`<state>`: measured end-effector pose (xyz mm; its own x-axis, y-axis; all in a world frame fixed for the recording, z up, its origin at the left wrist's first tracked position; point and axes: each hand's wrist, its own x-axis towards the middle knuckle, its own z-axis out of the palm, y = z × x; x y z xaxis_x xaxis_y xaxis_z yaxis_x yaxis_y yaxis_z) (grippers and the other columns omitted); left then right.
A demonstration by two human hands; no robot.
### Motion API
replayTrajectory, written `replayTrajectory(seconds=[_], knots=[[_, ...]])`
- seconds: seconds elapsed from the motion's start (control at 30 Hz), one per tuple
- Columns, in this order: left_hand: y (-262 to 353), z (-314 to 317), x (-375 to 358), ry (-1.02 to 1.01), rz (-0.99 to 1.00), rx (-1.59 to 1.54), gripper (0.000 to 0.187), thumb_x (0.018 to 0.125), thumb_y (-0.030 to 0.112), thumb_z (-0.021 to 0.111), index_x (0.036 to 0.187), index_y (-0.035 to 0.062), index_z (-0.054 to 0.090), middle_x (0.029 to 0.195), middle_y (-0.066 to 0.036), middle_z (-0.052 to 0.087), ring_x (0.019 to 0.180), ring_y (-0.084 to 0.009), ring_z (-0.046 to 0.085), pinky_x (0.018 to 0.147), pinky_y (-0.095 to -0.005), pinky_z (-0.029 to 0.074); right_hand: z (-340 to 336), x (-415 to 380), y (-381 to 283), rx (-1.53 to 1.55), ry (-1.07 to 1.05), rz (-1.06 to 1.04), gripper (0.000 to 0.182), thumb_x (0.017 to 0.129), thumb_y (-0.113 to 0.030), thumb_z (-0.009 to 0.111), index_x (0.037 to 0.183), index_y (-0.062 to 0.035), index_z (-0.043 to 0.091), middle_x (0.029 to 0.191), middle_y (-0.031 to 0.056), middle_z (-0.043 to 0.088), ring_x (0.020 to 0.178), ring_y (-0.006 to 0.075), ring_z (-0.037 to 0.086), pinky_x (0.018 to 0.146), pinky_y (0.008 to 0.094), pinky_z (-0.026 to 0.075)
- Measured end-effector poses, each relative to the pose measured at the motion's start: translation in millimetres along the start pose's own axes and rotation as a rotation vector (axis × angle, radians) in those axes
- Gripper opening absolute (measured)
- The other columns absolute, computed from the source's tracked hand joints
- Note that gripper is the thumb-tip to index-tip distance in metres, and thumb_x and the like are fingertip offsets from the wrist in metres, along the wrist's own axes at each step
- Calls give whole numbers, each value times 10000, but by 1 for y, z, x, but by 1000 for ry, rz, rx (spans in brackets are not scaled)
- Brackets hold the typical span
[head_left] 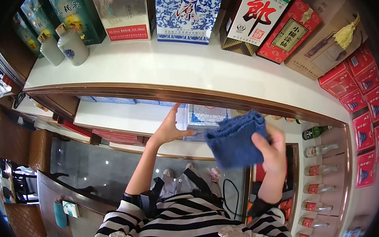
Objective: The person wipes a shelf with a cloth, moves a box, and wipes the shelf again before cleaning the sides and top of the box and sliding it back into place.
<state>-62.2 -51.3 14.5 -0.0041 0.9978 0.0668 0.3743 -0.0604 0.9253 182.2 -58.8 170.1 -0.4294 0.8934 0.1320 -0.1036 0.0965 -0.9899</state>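
Note:
My right hand [272, 154] grips a folded blue cloth [236, 140], holding it up in front of the lower shelf. My left hand [171, 126] reaches under the top shelf with fingers spread, its thumb and fingertips touching the side of a blue-and-white patterned box [200, 117] that stands on the second shelf [127, 116]. The cloth hides the right part of that box. My striped sleeves show at the bottom.
The white top shelf [180, 66] carries a row of tall gift boxes, a blue-and-white one [186, 11] in the middle, and two ceramic bottles [64, 46] at left. Red boxes [360, 92] stack at right. Several bottles [316, 173] line narrow shelves at lower right.

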Motion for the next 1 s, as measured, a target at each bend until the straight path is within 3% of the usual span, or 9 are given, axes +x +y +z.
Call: replayTrajectory(seconds=[0.13, 0.33, 0.57, 0.6, 0.67, 0.73, 0.83, 0.87, 1.0], knots=[[-3, 2, 2, -34, 18, -4, 1053, 517, 327, 774, 1271, -49, 144, 1279, -238, 259, 1208, -314, 240, 989, -383, 212, -15, -29, 55, 486, 94, 476, 284, 801, -173, 537, 982, 45, 523, 878, 88, 591, 746, 129, 569, 658, 238, 454], [0, 10, 14, -33, 39, -65, 1095, 488, 322, 790, 1280, -18, 116, 1290, -219, 231, 1204, -323, 229, 988, -386, 208, -48, -40, 99, 745, 388, 366, 309, 784, -136, 537, 1063, -24, 466, 1005, 99, 547, 900, 200, 546, 796, 338, 438], [-1, -1, 33, -43, 233, 290, 1200, 429, 347, 814, 1300, 40, 49, 1321, -205, 140, 1227, -322, 147, 1009, -392, 137, -62, 47, 105, -198, 468, 171, 389, 740, -126, 576, 1106, -48, 471, 1036, 73, 512, 958, 157, 484, 800, 282, 400], [1, -4, 32, -30, 238, 285, 1201, 425, 357, 811, 1301, 39, 53, 1326, -206, 124, 1233, -320, 131, 1011, -386, 131, -60, 60, 113, -528, 469, -40, 339, 755, -152, 563, 1075, -62, 497, 1015, 54, 525, 933, 172, 495, 786, 304, 404], [2, -3, 31, -15, 240, 280, 1203, 422, 368, 808, 1302, 37, 58, 1331, -206, 107, 1239, -318, 114, 1013, -380, 125, -50, 85, 119, -580, 486, -4, 235, 740, -161, 552, 926, -19, 533, 872, 83, 568, 804, 198, 529, 741, 317, 407], [-1, 0, 31, -74, 153, 304, 1147, 438, 323, 807, 1292, 28, 101, 1304, -210, 207, 1221, -317, 194, 1001, -373, 173, -38, 105, 119, -1121, 273, 72, 246, 753, -184, 531, 930, -13, 534, 913, 130, 570, 856, 232, 531, 769, 336, 408], [-6, 8, 32, -134, 77, 155, 1071, 458, 272, 799, 1275, 19, 154, 1228, -201, 351, 1163, -305, 317, 973, -355, 238, 3, 106, 94, -1140, 143, 143, 259, 760, -201, 523, 941, -15, 532, 949, 161, 558, 881, 294, 517, 790, 380, 396], [-8, 12, 31, -128, 76, 157, 1071, 458, 272, 799, 1275, 19, 154, 1228, -201, 351, 1163, -305, 317, 973, -355, 238, 9, 96, 106, -1070, 244, -106, 249, 763, -197, 515, 930, -14, 530, 924, 163, 559, 862, 315, 515, 778, 389, 395], [-6, 18, 30, -48, 149, -1, 990, 470, 214, 790, 1246, -1, 213, 1161, -182, 424, 1085, -271, 405, 935, -333, 293, -4, 94, 120, -1168, 95, -348, 218, 776, -173, 502, 930, -21, 530, 878, 178, 556, 840, 348, 508, 750, 408, 396]])
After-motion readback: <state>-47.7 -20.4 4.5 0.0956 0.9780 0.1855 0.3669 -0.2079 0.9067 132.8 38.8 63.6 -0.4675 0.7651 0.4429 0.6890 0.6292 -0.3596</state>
